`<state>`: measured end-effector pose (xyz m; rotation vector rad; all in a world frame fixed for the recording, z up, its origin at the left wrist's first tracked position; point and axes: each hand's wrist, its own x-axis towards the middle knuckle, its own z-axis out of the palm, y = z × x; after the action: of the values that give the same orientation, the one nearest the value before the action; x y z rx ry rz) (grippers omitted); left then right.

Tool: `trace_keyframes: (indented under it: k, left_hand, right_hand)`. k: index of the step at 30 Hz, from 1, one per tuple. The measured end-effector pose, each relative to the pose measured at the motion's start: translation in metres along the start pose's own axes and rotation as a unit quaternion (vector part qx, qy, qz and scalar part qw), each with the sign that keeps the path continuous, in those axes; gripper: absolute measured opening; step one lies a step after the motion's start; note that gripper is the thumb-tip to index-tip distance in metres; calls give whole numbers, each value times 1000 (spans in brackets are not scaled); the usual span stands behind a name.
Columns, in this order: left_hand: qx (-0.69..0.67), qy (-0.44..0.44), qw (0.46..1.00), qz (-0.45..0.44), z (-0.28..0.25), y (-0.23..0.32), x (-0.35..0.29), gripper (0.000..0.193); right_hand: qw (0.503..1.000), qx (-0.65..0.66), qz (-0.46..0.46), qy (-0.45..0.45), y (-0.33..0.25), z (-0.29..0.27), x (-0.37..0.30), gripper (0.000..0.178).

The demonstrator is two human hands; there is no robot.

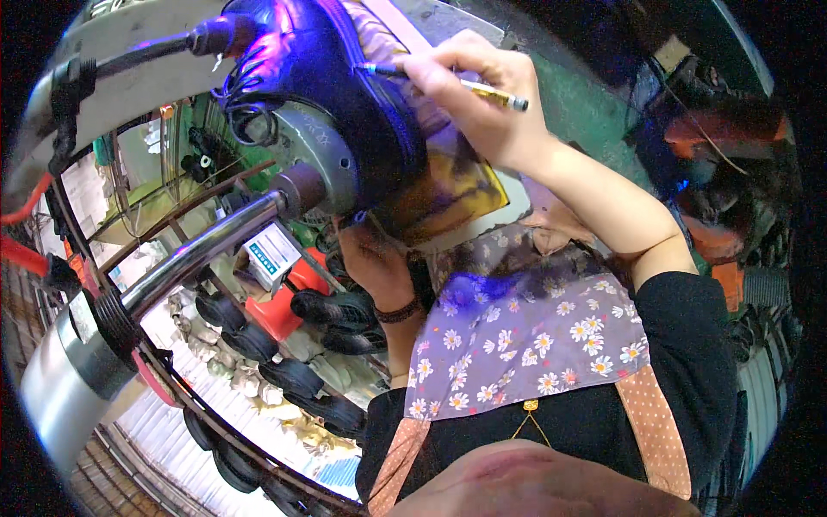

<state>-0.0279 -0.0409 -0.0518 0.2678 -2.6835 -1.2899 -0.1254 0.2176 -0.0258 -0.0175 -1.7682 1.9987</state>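
A dark lace-up shoe [319, 69], lit blue-violet, lies at the top against a round grey metal machine head [323, 142]. My right hand [482, 95] is closed round a slim pen [495, 93] with a pale barrel. Its dark tip meets the shoe's edge near the sole, pointing left. My left hand [376, 263] is lower down, beside the machine head and under the shoe. Its fingers are mostly hidden behind the shoe, so its grip does not show. Right of the shoe is a yellow and dark panel [482, 194] with a pale border.
A shiny metal shaft [207, 246] runs from the machine head to a silver cylinder [73, 388] at lower left. Several black shoes [293, 379] sit on racks below. A small white box with a screen [271, 256] stands by a red stool [289, 310].
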Motion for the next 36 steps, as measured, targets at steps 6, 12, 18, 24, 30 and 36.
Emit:
trace_keyframes:
  k: [6, 12, 18, 24, 30, 36]
  left_hand:
    - [-587, -160, 755, -245, 56, 92, -15, 57]
    - [-711, -89, 594, -367, 104, 117, -18, 67]
    - [-628, -252, 728, -108, 104, 123, -15, 86]
    - [-364, 21, 909, 200, 41, 121, -32, 88]
    - [-96, 118, 988, 15, -29, 63, -4, 56]
    - [-497, -123, 831, -218, 4, 59, -28, 56]
  right_hand:
    - [994, -48, 6, -101, -19, -34, -3, 20]
    - [996, -24, -27, -80, -17, -50, 11, 12]
    - [987, -55, -129, 81, 12, -8, 21, 8]
    - [964, -82, -209, 138, 24, 32, 9, 7]
    - [988, -41, -146, 25, 20, 29, -12, 18]
    - [960, 42, 184, -206, -38, -30, 3, 15]
